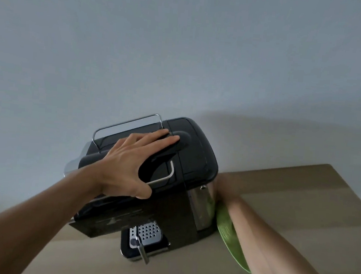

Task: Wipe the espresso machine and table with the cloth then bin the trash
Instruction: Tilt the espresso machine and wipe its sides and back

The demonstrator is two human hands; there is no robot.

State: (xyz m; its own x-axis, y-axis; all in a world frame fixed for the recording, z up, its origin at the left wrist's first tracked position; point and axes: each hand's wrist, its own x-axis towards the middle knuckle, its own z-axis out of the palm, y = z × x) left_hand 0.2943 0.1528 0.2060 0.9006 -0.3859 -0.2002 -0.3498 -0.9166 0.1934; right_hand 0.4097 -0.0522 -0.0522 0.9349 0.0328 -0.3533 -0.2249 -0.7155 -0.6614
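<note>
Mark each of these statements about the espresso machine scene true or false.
1. The left hand rests flat on top of the espresso machine. True.
2. The cloth is red. False: it is green.
3. The cloth lies between the machine's side and the right forearm. True.
4. The machine stands on the floor. False: it stands on the wooden table.
5. A cup sits on the drip tray. False: no cup shows on it.
</note>
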